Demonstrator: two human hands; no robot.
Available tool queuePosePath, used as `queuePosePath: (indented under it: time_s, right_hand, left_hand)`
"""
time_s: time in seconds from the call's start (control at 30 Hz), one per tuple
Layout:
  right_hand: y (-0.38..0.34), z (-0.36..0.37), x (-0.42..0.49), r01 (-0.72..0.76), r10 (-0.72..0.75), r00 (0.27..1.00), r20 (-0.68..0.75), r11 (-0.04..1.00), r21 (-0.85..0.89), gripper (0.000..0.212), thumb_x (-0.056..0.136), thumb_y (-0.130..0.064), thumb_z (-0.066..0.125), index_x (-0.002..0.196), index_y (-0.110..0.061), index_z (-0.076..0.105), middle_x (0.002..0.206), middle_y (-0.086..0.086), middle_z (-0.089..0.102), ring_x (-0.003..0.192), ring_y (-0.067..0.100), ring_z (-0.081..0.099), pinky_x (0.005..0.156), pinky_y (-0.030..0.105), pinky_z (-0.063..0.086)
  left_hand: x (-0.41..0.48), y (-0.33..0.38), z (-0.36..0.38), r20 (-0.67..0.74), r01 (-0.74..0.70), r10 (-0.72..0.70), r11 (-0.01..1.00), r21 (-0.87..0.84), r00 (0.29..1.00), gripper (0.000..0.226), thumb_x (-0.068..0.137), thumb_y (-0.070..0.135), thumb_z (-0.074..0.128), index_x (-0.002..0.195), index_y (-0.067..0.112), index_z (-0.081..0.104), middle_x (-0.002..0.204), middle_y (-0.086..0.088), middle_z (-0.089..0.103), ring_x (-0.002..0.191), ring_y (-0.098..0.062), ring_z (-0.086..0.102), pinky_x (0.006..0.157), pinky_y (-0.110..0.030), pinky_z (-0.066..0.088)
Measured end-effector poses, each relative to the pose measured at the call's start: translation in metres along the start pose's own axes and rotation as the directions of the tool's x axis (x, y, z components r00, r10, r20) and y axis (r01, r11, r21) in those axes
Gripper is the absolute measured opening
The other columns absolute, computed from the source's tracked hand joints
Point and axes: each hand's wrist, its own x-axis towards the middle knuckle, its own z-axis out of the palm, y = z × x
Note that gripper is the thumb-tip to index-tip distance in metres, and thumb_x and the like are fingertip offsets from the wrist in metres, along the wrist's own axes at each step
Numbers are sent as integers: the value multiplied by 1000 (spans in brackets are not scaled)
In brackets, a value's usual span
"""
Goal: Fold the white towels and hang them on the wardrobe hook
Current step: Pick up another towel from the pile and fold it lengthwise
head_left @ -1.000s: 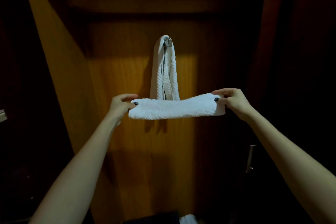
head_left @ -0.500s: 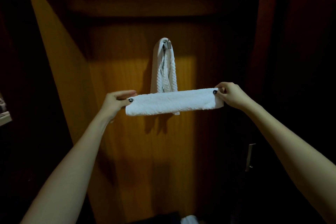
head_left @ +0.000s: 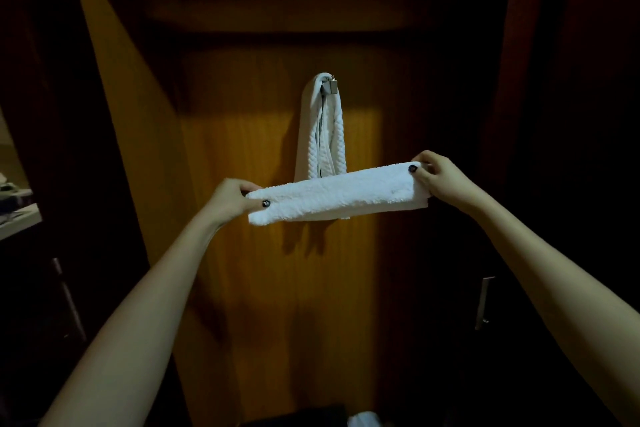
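Note:
A white towel (head_left: pixel 337 193) folded into a long narrow strip is stretched in the air between my hands, its right end higher than its left. My left hand (head_left: pixel 230 199) pinches the left end and my right hand (head_left: pixel 437 174) pinches the right end. Behind the strip, another white towel (head_left: pixel 320 135) hangs doubled over a small metal hook (head_left: pixel 331 85) on the wooden back panel of the wardrobe (head_left: pixel 263 135). The stretched towel sits below the hook and covers the hanging towel's lower end.
The wardrobe's side panel (head_left: pixel 114 107) slants in on the left. A metal handle (head_left: pixel 484 302) shows on the dark door at the right. A shelf edge with small items (head_left: pixel 17 215) is at the far left. Something white (head_left: pixel 363 419) lies at the bottom.
Both hands have lifted the folded towel closer to the hook. The right end has risen more, so the strip now tilts up to the right.

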Motion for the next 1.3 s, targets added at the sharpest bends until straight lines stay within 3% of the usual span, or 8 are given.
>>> queuePosePath:
  time_s: [0.1, 0.23, 0.37, 0.5, 0.67, 0.9, 1.07, 1.3]
  right_hand:
    - [-4, -1, 3, -68, 64, 997, 51, 995, 75, 28, 97, -16, 53, 124, -8, 56, 115, 8, 57, 104, 24, 59, 86, 41, 55]
    - [-7, -4, 2, -161, 130, 978, 164, 968, 195, 43, 95, -10, 57, 137, -8, 48, 122, 10, 53, 108, 24, 59, 87, 35, 54]
    - [-12, 0, -7, -42, 34, 991, 129, 997, 58, 16, 96, -14, 55, 109, -9, 63, 105, 9, 65, 99, 26, 64, 88, 42, 55]
    - [-19, 4, -18, -32, 22, 996, 91, 994, 103, 12, 101, -26, 46, 105, -16, 51, 102, 11, 56, 87, 30, 63, 69, 50, 59]
    - [-21, 8, -32, -37, 33, 999, 22, 974, 225, 8, 100, -24, 49, 106, -20, 53, 97, 9, 54, 75, 23, 64, 51, 32, 57]
    - [-27, 6, -49, -118, 102, 993, 65, 935, 333, 24, 95, -6, 55, 119, -8, 59, 111, 12, 61, 93, 26, 67, 62, 37, 61]
    - [-27, 7, -59, -139, 115, 990, 87, 919, 368, 18, 92, 7, 50, 103, 1, 64, 103, 19, 67, 92, 26, 69, 69, 28, 59]
    - [-40, 15, -59, -60, 122, 986, -111, 890, 452, 18, 90, 3, 51, 99, -11, 54, 96, 10, 58, 86, 23, 58, 71, 35, 47]
  left_hand:
    - [4, 0, -7, 65, 18, -27, 991, 135, 998, 18, 83, 15, 72, 99, 6, 70, 92, -4, 65, 85, -15, 56, 71, -23, 41]
    - [4, -4, -17, 81, 74, -74, 997, 11, 994, 9, 82, 9, 72, 90, 11, 70, 88, 1, 65, 81, -12, 58, 63, -18, 41]
    - [3, -7, -12, 74, 119, -123, 991, 58, 990, 23, 79, 5, 74, 101, 1, 70, 97, -9, 68, 90, -20, 61, 75, -27, 48]
    - [-3, -8, -7, 40, 134, -132, 988, -73, 991, 22, 85, 21, 71, 101, 5, 72, 100, -6, 68, 91, -14, 59, 84, -31, 44]
    - [-12, -9, -14, -40, 40, -49, 978, -207, 998, 23, 86, 13, 70, 107, 4, 70, 104, -6, 68, 90, -10, 61, 79, -24, 45]
    - [-21, -10, -19, 42, -31, 37, 992, -124, 998, 33, 81, 4, 70, 114, 6, 66, 108, -3, 64, 94, -12, 58, 73, -20, 44]
    - [-22, -15, -19, -37, -136, 134, 989, -58, 990, 15, 82, -2, 65, 93, 8, 65, 88, -4, 63, 79, -16, 56, 61, -20, 41]
    - [-25, -16, -19, -99, -120, 82, 866, -485, 992, 21, 91, 8, 59, 96, 29, 57, 97, -1, 61, 78, -15, 62, 54, -22, 49]
